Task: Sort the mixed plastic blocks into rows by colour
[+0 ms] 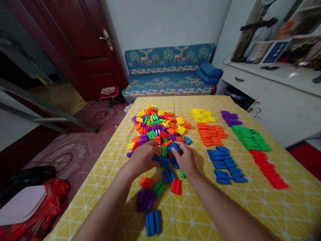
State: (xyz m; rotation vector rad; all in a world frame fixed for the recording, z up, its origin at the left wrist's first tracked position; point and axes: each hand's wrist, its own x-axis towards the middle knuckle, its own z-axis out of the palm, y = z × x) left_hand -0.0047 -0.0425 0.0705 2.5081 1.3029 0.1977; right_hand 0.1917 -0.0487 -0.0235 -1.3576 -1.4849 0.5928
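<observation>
A mixed heap of small plastic building blocks, shaped like joined rounded tubes, lies on the table's left-centre in several colours. At its near edge my left hand is closed, its fingertips on a blue block. My right hand pinches another blue block between thumb and fingers. Below the hands lie loose blocks: a blue one, a red one, a green one, purple ones and, nearest me, blue ones. The fingers partly hide the held blocks.
Right of the heap, blocks lie in single-colour groups: yellow, orange, blue, purple, green and red. A yellow patterned cloth covers the table. Beyond it stands a blue sofa.
</observation>
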